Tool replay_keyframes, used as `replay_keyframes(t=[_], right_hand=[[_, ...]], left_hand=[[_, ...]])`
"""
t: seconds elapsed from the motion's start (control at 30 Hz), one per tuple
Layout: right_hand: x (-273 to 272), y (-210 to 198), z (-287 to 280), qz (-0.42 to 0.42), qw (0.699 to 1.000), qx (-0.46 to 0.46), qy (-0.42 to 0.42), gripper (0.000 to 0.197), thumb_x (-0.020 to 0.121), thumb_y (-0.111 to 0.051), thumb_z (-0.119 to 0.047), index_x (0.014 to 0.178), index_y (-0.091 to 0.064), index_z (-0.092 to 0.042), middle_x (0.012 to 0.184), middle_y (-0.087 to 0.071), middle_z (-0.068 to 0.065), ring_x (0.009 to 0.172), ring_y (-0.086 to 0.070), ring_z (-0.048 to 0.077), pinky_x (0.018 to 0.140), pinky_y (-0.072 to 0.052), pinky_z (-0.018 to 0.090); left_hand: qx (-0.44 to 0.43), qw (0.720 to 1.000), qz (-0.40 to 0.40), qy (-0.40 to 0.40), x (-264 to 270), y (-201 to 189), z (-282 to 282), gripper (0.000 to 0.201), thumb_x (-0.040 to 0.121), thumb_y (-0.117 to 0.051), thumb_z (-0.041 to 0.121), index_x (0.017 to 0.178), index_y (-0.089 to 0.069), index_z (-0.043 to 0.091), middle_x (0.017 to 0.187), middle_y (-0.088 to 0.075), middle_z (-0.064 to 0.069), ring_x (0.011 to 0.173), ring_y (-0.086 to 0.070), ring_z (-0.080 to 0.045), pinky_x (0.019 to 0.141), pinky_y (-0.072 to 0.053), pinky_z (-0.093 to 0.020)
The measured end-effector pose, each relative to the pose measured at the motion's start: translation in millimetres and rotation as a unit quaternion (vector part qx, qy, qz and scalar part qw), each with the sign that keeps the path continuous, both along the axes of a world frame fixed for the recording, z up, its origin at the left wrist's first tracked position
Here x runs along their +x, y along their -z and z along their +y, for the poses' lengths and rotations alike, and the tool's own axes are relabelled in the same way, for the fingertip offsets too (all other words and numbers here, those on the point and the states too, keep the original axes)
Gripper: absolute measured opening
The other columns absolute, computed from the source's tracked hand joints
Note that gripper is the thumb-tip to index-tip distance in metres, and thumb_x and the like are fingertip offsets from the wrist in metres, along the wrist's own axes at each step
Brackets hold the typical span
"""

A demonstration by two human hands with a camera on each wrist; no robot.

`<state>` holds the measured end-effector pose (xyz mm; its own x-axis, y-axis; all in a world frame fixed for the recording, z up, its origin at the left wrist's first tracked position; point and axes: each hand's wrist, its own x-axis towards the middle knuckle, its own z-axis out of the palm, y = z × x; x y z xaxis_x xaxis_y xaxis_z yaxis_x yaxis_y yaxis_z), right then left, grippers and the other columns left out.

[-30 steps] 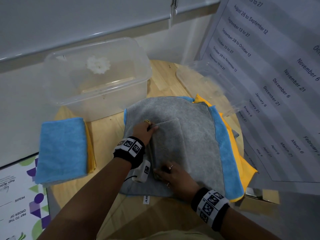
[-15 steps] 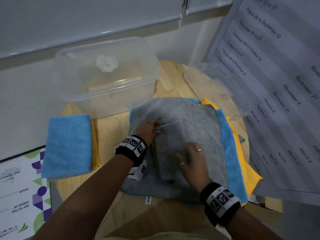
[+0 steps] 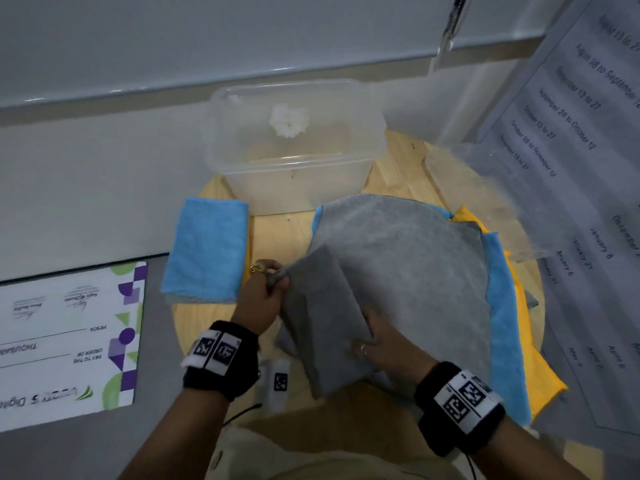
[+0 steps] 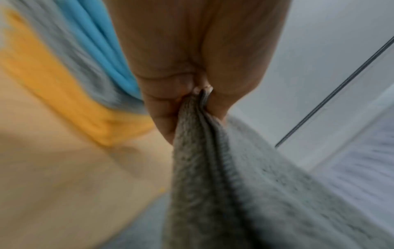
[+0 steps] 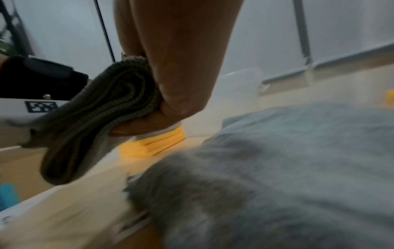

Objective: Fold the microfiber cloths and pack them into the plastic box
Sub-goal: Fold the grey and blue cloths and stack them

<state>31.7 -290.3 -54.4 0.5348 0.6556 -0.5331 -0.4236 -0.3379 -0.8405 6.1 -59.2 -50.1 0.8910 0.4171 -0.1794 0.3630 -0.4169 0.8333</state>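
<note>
Plastic box (image 3: 294,147) open-topped, nothing above it. Bare surface (image 3: 277,237) strip runs between folded blue cloth (image 3: 207,251) and spread grey cloth (image 3: 408,258).

matt napped grey cloth (image 3: 322,317); clear glossy plastic box (image 3: 294,150); smooth pale wood table (image 3: 277,233)

Round wooden table (image 3: 277,233), clear plastic box (image 3: 294,188), folded blue cloth (image 3: 207,251) (over yellow), spread cloths (image 3: 415,258)

Head view looking down from above, both wrist views close, sharing folded grey cloth (image 3: 322,323)
</note>
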Motion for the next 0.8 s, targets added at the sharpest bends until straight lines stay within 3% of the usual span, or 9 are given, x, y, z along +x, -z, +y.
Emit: replay_keyframes(t=[0.1,0.17,0.3,0.43,0.53,0.6,0.63,0.7,0.8], right_hand=[[-27,7,26,-0.032,0.995,0.020,-0.091,0.060,0.087,-0.065,-0.026,0.135,-0.029,-0.029,0.135,-0.045,-0.009,0.128,-0.046,0.015,0.104,-0.044,0.037],[-40,14,47,-0.100,0.985,0.010,-0.142,0.064,0.090,-0.061,-0.024,0.138,-0.021,-0.034,0.137,-0.037,-0.015,0.132,-0.038,0.012,0.109,-0.037,0.037],[-60,38,84,-0.143,0.972,-0.030,-0.186,0.074,0.092,-0.057,-0.020,0.147,-0.008,-0.031,0.152,-0.022,-0.003,0.141,-0.023,0.017,0.117,-0.023,0.038],[-67,47,105,-0.179,0.952,-0.085,-0.233,0.073,0.095,-0.051,-0.019,0.149,-0.005,-0.034,0.156,-0.019,0.002,0.144,-0.018,0.023,0.118,-0.016,0.039],[-70,53,113,-0.205,0.931,-0.141,-0.268,0.078,0.095,-0.050,-0.028,0.149,0.006,-0.031,0.148,-0.037,0.013,0.133,-0.039,0.028,0.113,-0.029,0.036],[-72,58,115,-0.251,0.908,-0.175,-0.285,0.081,0.094,-0.050,-0.035,0.148,0.010,-0.031,0.122,-0.059,0.019,0.108,-0.058,0.031,0.099,-0.044,0.038],[-72,60,115,-0.271,0.897,-0.190,-0.293,0.083,0.093,-0.051,-0.036,0.148,0.011,-0.030,0.112,-0.062,0.020,0.100,-0.060,0.032,0.093,-0.046,0.037],[-70,62,113,-0.285,0.882,-0.212,-0.311,0.084,0.093,-0.051,-0.036,0.149,0.012,-0.027,0.114,-0.060,0.022,0.103,-0.059,0.033,0.090,-0.045,0.036],[-64,56,103,-0.291,0.891,-0.191,-0.292,0.078,0.092,-0.051,-0.038,0.150,-0.001,-0.025,0.143,-0.040,0.015,0.128,-0.043,0.031,0.104,-0.039,0.038]], left_hand=[[0.044,0.995,0.084,-0.044,-53,14,34,0.023,0.086,-0.065,0.019,0.105,-0.062,0.006,0.096,-0.064,-0.011,0.091,-0.060,-0.024,0.079,-0.044,-0.029],[0.056,0.988,0.130,-0.057,-78,29,58,0.018,0.084,-0.067,0.016,0.099,-0.066,0.006,0.097,-0.067,-0.013,0.094,-0.063,-0.028,0.081,-0.047,-0.033],[0.058,0.978,0.160,-0.122,-88,49,84,0.014,0.082,-0.069,0.014,0.093,-0.066,0.005,0.094,-0.068,-0.018,0.092,-0.063,-0.035,0.075,-0.044,-0.030],[0.098,0.967,0.191,-0.134,-79,56,93,0.023,0.086,-0.064,0.017,0.102,-0.062,0.000,0.102,-0.065,-0.025,0.100,-0.060,-0.038,0.082,-0.044,-0.036],[0.126,0.962,0.201,-0.133,-74,52,96,0.028,0.088,-0.060,0.016,0.098,-0.058,-0.010,0.101,-0.062,-0.031,0.098,-0.058,-0.044,0.080,-0.043,-0.040],[0.167,0.958,0.187,-0.140,-76,51,91,0.029,0.085,-0.061,0.014,0.098,-0.057,-0.012,0.103,-0.059,-0.033,0.098,-0.056,-0.046,0.080,-0.043,-0.044],[0.191,0.955,0.180,-0.138,-81,50,83,0.034,0.082,-0.064,0.014,0.103,-0.056,-0.012,0.107,-0.056,-0.033,0.100,-0.054,-0.047,0.083,-0.043,-0.046],[0.231,0.951,0.193,-0.073,-93,53,59,0.052,0.077,-0.066,0.025,0.114,-0.054,-0.010,0.117,-0.051,-0.033,0.105,-0.050,-0.048,0.088,-0.045,-0.050],[0.311,0.920,0.212,0.110,-110,61,23,0.061,0.077,-0.043,0.043,0.120,-0.058,0.002,0.123,-0.054,-0.029,0.113,-0.048,-0.046,0.088,-0.047,-0.055]])
